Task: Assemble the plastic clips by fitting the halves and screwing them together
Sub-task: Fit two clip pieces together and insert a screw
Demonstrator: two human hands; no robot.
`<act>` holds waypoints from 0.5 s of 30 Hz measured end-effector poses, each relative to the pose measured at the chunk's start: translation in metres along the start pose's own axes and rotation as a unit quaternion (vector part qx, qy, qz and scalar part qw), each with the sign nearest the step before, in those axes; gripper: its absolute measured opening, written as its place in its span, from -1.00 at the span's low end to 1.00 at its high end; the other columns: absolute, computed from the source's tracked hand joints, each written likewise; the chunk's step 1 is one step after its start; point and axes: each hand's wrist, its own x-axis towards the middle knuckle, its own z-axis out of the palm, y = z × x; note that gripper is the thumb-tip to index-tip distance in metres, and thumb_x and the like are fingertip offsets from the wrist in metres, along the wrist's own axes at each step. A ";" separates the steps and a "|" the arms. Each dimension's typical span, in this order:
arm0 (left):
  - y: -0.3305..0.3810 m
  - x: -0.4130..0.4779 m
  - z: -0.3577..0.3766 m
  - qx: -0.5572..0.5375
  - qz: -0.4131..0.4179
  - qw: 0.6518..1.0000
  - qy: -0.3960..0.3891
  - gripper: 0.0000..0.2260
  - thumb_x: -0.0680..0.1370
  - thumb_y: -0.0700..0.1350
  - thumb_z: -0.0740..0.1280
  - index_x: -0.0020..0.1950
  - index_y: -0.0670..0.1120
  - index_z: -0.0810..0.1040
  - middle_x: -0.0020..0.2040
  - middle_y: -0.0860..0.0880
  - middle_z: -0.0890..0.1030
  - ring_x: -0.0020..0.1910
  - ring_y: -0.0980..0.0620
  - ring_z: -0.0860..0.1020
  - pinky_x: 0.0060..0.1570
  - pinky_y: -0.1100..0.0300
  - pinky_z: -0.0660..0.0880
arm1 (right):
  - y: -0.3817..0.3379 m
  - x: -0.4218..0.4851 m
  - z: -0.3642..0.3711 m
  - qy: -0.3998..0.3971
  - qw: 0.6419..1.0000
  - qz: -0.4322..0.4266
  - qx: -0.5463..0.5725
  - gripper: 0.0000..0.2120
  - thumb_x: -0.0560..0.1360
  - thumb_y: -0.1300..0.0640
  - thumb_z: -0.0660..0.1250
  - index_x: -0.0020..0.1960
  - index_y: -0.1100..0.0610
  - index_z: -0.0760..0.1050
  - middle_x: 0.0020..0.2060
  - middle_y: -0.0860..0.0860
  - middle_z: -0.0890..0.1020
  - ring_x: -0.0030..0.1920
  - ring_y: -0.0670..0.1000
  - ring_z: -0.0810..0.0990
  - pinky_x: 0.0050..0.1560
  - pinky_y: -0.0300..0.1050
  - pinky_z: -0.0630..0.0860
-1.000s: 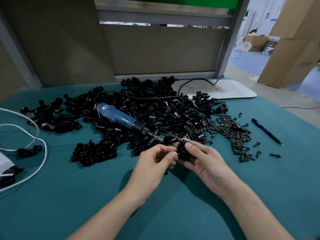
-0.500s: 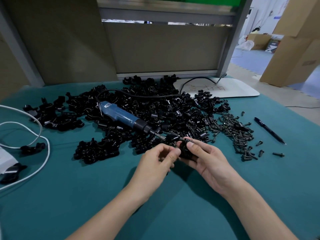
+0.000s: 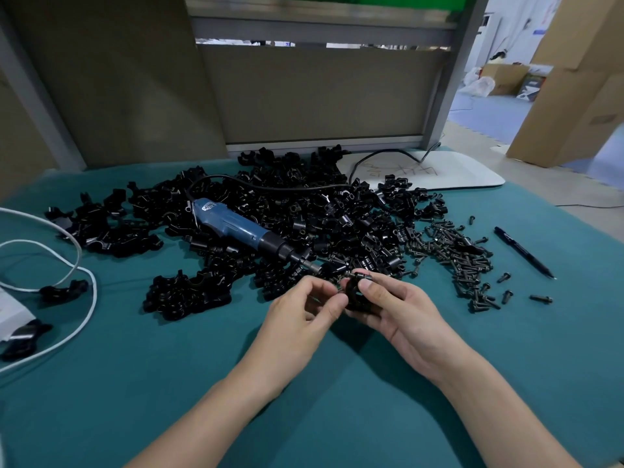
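Head view looks down on a teal tabletop (image 3: pixel 337 417) where both forearms reach in from the near edge. The right hand (image 3: pixel 401 315) grips a black plastic clip (image 3: pixel 354 298), thumb pressed across its top and fingers curled underneath. The left hand (image 3: pixel 297 319) meets it from the other side, thumb and forefinger pinched together against the clip's left edge (whether a screw sits between those fingertips I cannot tell). The clip is held just above the cloth, right at the near rim of a big heap of black clip halves (image 3: pixel 320 211).

A blue electric screwdriver (image 3: pixel 233 224) lies on that heap, its bit pointing toward the hands and ending just beside them, its black cord (image 3: pixel 270 187) looping back over the parts. To the right of the heap is a scatter of dark screws (image 3: pixel 456 258), a few strays lying apart from it, and beyond them a black pen (image 3: pixel 523 251). A smaller cluster of black parts (image 3: pixel 189 292) sits left of the hands. A white cable (image 3: pixel 79 261) curls at the far left. A white board (image 3: pixel 466 170) rests at the back edge, against a grey partition (image 3: pixel 320 96).
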 end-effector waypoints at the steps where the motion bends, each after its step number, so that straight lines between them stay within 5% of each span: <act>1: -0.001 0.000 0.000 0.014 -0.002 1.000 -0.001 -0.97 0.58 0.11 0.40 -0.04 0.21 0.59 -0.15 0.19 0.66 -0.23 0.27 0.55 -0.21 0.39 0.44 | 0.000 0.000 0.000 -0.002 1.000 0.000 0.000 -0.58 0.48 0.16 0.44 0.27 0.34 0.58 0.15 0.25 0.70 0.16 0.15 0.70 0.08 -0.05 0.66; 6: -0.004 0.001 0.001 0.051 0.002 0.999 -0.017 -0.96 0.57 0.06 0.43 -0.05 0.19 0.59 -0.18 0.20 0.66 -0.23 0.27 0.56 -0.20 0.33 0.49 | 0.003 0.000 0.002 0.001 1.000 0.006 -0.002 -0.64 0.48 0.17 0.44 0.22 0.32 0.62 0.15 0.28 0.69 0.14 0.18 0.71 0.06 -0.01 0.67; 9: -0.003 0.001 -0.002 0.121 0.098 0.987 -0.034 -0.95 0.60 -0.03 0.41 -0.03 0.11 0.57 -0.03 0.26 0.62 -0.02 0.23 0.60 -0.06 0.42 0.46 | 0.002 0.000 0.002 0.014 1.000 0.018 0.015 -0.69 0.44 0.18 0.46 0.15 0.27 0.68 0.08 0.26 0.71 0.05 0.15 0.73 -0.03 -0.04 0.68; 12: -0.001 0.003 -0.007 0.200 0.207 0.956 -0.053 -0.97 0.62 -0.12 0.38 0.03 -0.04 0.56 -0.04 0.20 0.54 -0.03 0.22 0.56 -0.03 0.39 0.43 | 0.001 0.000 0.002 0.017 0.999 0.026 0.012 -0.72 0.43 0.17 0.46 0.11 0.23 0.71 0.07 0.25 0.72 0.01 0.13 0.75 -0.08 -0.07 0.68; 15: 0.001 0.002 -0.010 0.202 0.215 0.954 -0.056 -0.95 0.62 -0.11 0.39 0.06 -0.05 0.57 -0.03 0.17 0.55 -0.01 0.19 0.56 -0.01 0.34 0.47 | 0.000 -0.001 0.001 0.010 1.000 0.024 0.005 -0.74 0.44 0.17 0.46 0.11 0.21 0.72 0.08 0.25 0.72 0.03 0.13 0.74 -0.06 -0.08 0.67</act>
